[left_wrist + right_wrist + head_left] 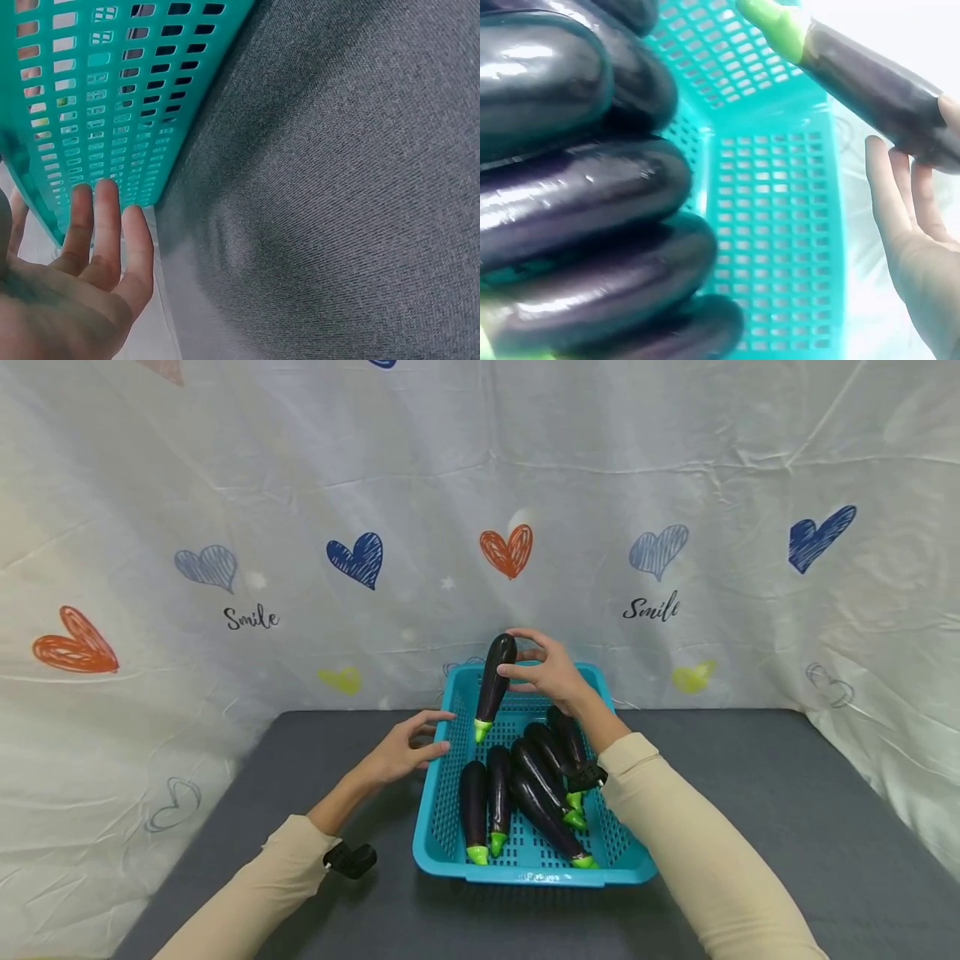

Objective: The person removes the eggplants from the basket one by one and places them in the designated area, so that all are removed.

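Note:
My right hand pinches a dark purple eggplant between thumb and fingers near its rounded end. It hangs tilted over the back of a blue plastic basket, its green stem end pointing down in the head view. Several more eggplants lie inside the basket, most of them bunched on the right half, stems toward the front. At the basket's left rim my left hand holds its fingers extended and loosely bent; in the left wrist view its fingers are beside the perforated side wall.
A dark grey cloth covers the table under the basket. Behind it hangs a white curtain printed with hearts and words, close to the basket's back edge. A small black camera sits on the left wrist, another on the right.

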### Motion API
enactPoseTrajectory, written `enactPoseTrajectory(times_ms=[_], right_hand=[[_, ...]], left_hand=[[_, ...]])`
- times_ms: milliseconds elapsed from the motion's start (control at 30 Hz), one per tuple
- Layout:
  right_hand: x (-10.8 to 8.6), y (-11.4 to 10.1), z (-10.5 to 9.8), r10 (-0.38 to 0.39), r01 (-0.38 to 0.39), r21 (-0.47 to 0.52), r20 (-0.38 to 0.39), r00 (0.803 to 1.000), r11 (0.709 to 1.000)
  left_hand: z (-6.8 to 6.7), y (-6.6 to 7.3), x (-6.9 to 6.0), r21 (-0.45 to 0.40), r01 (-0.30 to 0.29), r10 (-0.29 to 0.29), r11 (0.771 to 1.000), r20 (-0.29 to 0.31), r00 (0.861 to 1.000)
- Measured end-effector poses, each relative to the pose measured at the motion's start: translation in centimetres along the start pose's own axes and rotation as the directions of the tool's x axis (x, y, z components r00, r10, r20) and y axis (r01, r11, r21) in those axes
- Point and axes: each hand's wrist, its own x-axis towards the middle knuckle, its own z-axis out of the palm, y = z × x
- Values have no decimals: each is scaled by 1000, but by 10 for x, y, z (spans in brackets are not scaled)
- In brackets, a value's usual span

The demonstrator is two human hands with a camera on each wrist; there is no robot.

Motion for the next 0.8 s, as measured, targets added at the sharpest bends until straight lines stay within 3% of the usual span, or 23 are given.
enactPoseTrajectory(times_ms=[267,800], right_hand=[[-2,-19,-11,-35,35,-25,5,999,999],[-21,-47,-38,0,1,-13,20,1000,1000]], left_hand=[[-1,0,0,16,-28,28,999,3,1000],[-3,0,2,34,-38,38,999,-2,999]])
